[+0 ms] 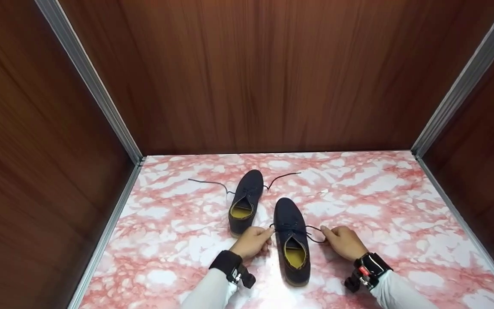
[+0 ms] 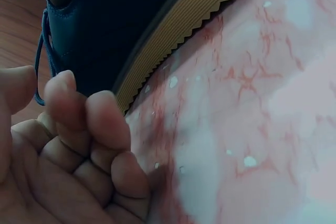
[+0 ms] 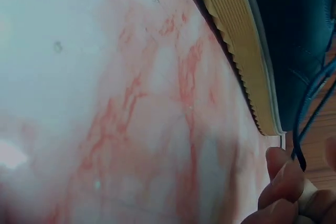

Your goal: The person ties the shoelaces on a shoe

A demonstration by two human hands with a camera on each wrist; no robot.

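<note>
A dark navy lace-up shoe (image 1: 289,211) with a yellow insole stands upright between both hands, toe pointing away. On its left side, my left hand (image 1: 252,241) pinches a dark shoelace (image 2: 40,51) between thumb and index finger, close against the upper. My right hand (image 1: 344,243) holds lace (image 3: 303,116) out to the shoe's right, where it forms a loop. Lace also crosses over the shoe's tongue. Both wrist views show the ridged tan sole (image 2: 173,24). The matching shoe (image 1: 253,180) stands farther back to the left, its laces spread out to either side.
Both shoes stand on a red-and-white marbled surface (image 1: 371,184). Brown wood-patterned panels (image 1: 247,77) rise at the back and both sides, joined by grey metal corner strips (image 1: 97,86). Each wrist wears a black strap with a small camera.
</note>
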